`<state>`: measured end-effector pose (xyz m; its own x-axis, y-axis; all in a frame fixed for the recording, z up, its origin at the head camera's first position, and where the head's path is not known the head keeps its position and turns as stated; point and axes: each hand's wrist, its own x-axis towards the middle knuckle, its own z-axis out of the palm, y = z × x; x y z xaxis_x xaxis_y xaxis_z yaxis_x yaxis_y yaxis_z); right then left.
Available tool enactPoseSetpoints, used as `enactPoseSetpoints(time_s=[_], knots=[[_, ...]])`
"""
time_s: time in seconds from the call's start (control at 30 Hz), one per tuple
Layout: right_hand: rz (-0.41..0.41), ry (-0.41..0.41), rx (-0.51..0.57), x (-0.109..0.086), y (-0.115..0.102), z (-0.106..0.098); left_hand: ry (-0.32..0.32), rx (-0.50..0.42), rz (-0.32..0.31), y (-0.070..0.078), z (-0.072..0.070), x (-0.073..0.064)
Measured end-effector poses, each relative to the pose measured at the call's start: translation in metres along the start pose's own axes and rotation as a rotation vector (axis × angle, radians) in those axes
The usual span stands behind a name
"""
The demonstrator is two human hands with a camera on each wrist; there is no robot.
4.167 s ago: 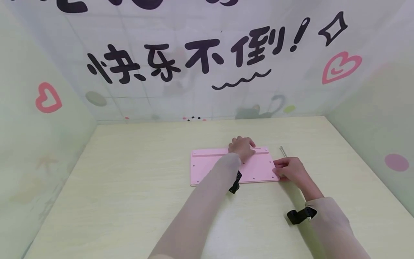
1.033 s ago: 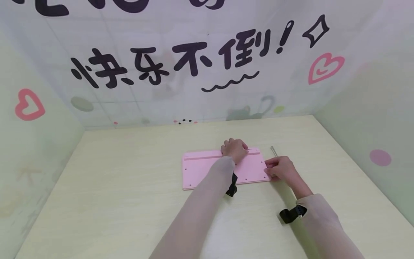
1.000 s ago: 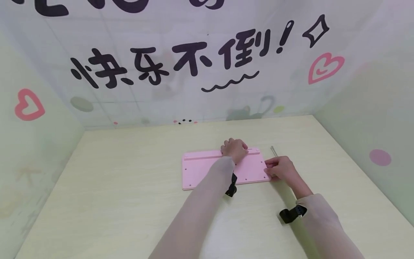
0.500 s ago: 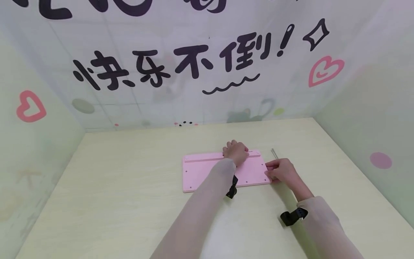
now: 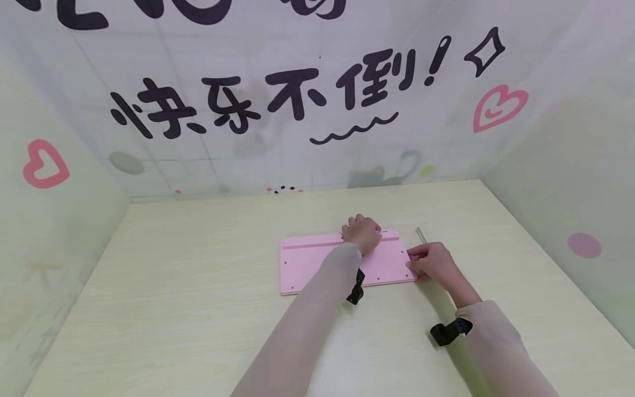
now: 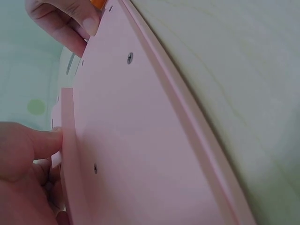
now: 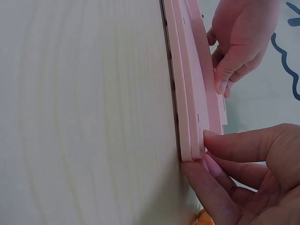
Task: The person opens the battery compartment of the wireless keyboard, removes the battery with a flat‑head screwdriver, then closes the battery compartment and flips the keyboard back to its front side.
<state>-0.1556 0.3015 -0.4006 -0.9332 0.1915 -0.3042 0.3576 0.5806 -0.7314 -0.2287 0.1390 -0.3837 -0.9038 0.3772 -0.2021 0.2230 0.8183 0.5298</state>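
Observation:
A pink keyboard (image 5: 307,262) lies with its screw-dotted underside up, a raised ridge along its far edge. My left hand (image 5: 362,232) reaches across it and grips that ridge. In the left wrist view the left thumb (image 6: 49,143) presses on the ridge, with the fingers curled behind it. My right hand (image 5: 436,263) pinches the near right corner between thumb and fingers. In the right wrist view the corner (image 7: 187,152) sits between that thumb and the fingers below. A thin metal rod (image 5: 421,235) sticks out beyond the right hand, its near end hidden.
The keyboard rests on a pale wood-grain table (image 5: 198,309). A printed white cloth wall (image 5: 248,165) stands behind, with pale walls at both sides. Something orange (image 7: 204,218) shows beneath the right hand. Both wrists carry black straps.
The head view has shifted a little since the oldest frame. Both hands keep the same places on the keyboard, with no clear movement in the last second.

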Motion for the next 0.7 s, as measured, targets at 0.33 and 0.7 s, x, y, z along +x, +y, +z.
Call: enactPoseSetpoints(time_s=[0.33, 0.7], knots=[[0.000, 0.005, 0.008, 0.001, 0.002, 0.002, 0.080, -0.030, 0.008, -0.007, 0.009, 0.007], [0.003, 0.000, 0.003, -0.002, 0.001, 0.000, 0.197, -0.107, 0.024, -0.007, 0.012, 0.005]])
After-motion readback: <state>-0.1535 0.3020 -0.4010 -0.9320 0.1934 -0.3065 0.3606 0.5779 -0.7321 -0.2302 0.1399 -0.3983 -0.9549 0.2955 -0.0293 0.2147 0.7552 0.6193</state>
